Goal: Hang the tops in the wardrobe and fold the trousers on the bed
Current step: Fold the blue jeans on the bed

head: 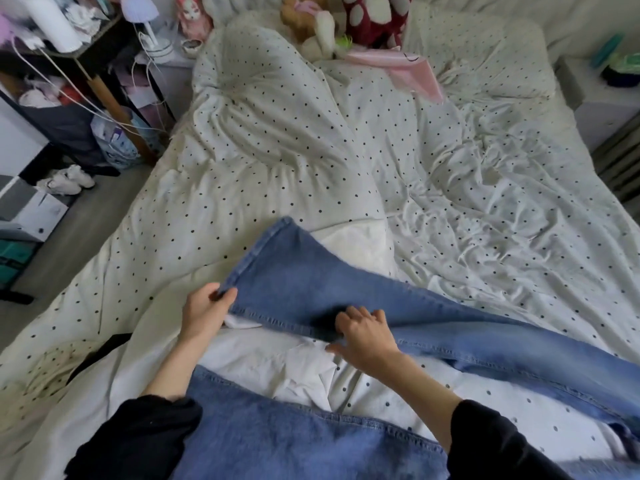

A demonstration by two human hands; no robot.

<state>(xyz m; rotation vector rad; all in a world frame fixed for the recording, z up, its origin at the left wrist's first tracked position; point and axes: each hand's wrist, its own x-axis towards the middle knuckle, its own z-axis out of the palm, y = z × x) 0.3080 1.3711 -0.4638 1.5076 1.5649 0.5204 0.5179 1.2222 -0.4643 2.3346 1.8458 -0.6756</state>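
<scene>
Your left hand (pixel 204 311) pinches the hem corner of the jeans (pixel 311 289) on the bed (pixel 311 150). Your right hand (pixel 363 336) presses on the leg, fingers bent.

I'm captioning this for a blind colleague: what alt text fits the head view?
A person's left hand pinches the hem corner of a blue jeans leg while the right hand rests on its lower edge, over a rumpled white polka-dot duvet. Plush toys sit at the bed's head.
</scene>
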